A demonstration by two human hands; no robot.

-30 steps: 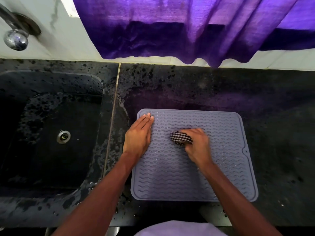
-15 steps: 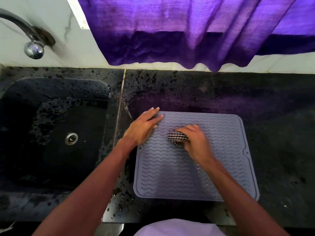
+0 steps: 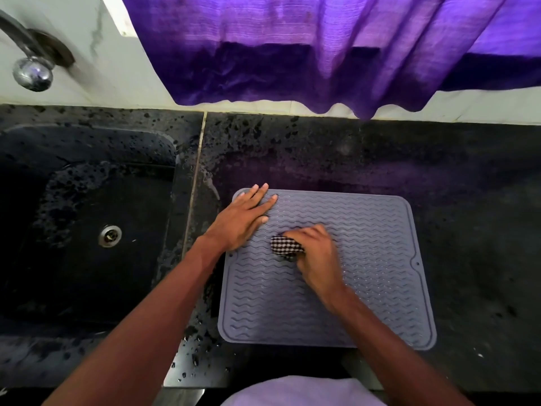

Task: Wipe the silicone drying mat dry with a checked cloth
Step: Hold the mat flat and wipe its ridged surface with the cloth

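A grey silicone drying mat (image 3: 366, 259) with wavy ridges lies flat on the dark counter. My right hand (image 3: 317, 259) is near the mat's middle, closed on a bunched black-and-white checked cloth (image 3: 285, 246) that presses on the mat. Only the cloth's left part shows beyond my fingers. My left hand (image 3: 241, 219) lies flat on the mat's far left corner, fingers spread and holding nothing.
A dark sink (image 3: 87, 230) with a metal drain (image 3: 109, 235) lies left of the mat. A chrome tap (image 3: 32, 73) sticks out of the wall at top left. A purple curtain (image 3: 336, 48) hangs over the counter's back edge. Water drops speckle the counter (image 3: 474, 200).
My left hand has slid toward the mat's far left corner and spread its fingers. My right hand has kept the cloth near the mat's middle, shifting slightly. The camera view has shifted.
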